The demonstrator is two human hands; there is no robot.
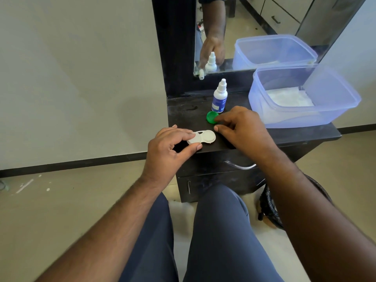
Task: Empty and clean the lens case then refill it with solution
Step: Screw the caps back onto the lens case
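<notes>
White lens case (pixel 204 137) flat on the near left part of the dark table (pixel 284 135), close to the front edge. Left well covered by a white cap (pixel 194 138), slightly askew; right well (pixel 209 136) uncapped, contents too small to tell. Left hand (pixel 173 147) pinching that white cap, index tip on its far rim and thumb tip at its near rim, fingers (pixel 186 134) narrowed around it. Right hand (pixel 242 129) just right of the case, fingers loosely curled and holding nothing visible; thumb tip near the case's right end, apart from it, index tip touching or almost touching a green cap (pixel 211 117). Green cap lying open side up on the table, just beyond the case and in front of the solution bottle (pixel 219 96). Bottle upright, white with a white nozzle cap and a blue label; writing on the label too small to read, no brand legible. Right of the bottle, a translucent bluish plastic tub (pixel 335 110) with something white inside. Behind, a mirror (pixel 254 27) repeating bottle, tub and a hand. Below the table top, a drawer with a metal handle (pixel 241 165). Dark trousers (pixel 219 231) in the foreground.
</notes>
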